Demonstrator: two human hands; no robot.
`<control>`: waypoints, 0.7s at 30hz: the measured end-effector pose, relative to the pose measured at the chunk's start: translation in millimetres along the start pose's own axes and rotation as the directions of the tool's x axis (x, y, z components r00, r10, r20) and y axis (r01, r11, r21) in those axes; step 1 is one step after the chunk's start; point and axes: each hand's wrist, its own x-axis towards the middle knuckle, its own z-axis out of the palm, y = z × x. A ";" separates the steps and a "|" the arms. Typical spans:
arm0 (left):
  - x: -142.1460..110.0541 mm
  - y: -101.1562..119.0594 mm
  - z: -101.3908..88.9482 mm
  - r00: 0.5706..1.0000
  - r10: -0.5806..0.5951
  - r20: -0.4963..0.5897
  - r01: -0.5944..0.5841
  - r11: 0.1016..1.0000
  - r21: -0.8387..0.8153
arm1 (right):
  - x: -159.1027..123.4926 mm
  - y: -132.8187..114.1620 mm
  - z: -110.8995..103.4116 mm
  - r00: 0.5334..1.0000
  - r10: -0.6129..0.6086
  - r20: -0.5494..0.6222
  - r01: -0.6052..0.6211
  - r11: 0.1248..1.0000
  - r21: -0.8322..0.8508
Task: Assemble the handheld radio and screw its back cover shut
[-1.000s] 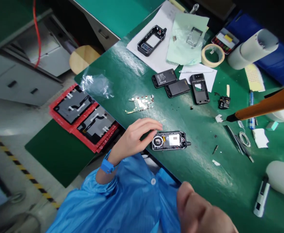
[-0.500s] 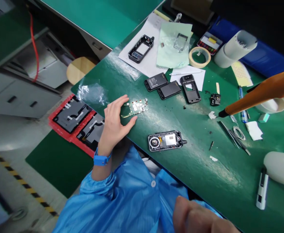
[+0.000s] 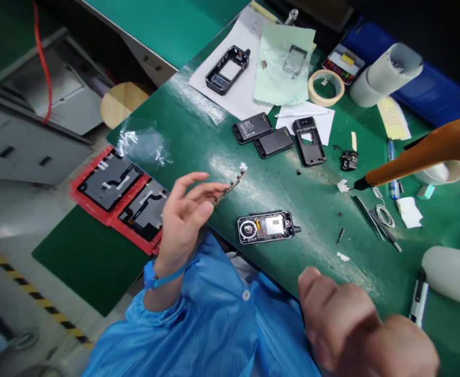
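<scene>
My left hand (image 3: 186,220), with a blue wrist strap (image 3: 163,277), pinches a circuit board (image 3: 232,187) by one end between thumb and fingers. The board is tilted nearly edge-on, above the bench. To its lower right lies an opened handset (image 3: 267,227), its inside facing up with a round part at one end and a stubby antenna at the other. Close to the camera, my right hand (image 3: 351,319) is blurred, with its fingers curled closed. Whether anything is inside them is hidden.
On the green bench lie two battery packs (image 3: 252,128), a black back cover (image 3: 309,141), another handset shell (image 3: 228,69), tweezers (image 3: 377,224) and a tape roll (image 3: 326,88). An orange-brown tool (image 3: 422,152) reaches in from the right. Red-framed trays (image 3: 110,222) sit left, below the bench edge.
My left hand has taken hold of the circuit board, which lay flat, lifting and tilting it. My right hand has risen farther into view from the bottom edge.
</scene>
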 end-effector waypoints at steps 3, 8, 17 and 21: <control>-17.4 9.0 5.5 0.975 -0.197 0.102 0.216 0.950 -0.224 | 21.2 5.0 9.2 0.989 -0.144 -0.023 0.146 0.981 0.130; -26.6 9.0 10.7 0.985 -0.158 0.062 0.169 0.958 -0.231 | 21.2 17.3 14.9 0.979 -0.180 0.093 0.177 0.983 0.037; -12.1 -22.1 0.3 0.921 0.369 -0.126 -0.188 0.702 0.687 | 49.7 66.0 -24.0 0.998 0.046 -0.033 -0.056 0.865 -0.498; -9.2 -28.1 -1.9 0.926 0.364 -0.095 -0.188 0.667 0.720 | 71.1 94.9 -38.2 0.989 0.131 -0.071 -0.147 0.779 -0.609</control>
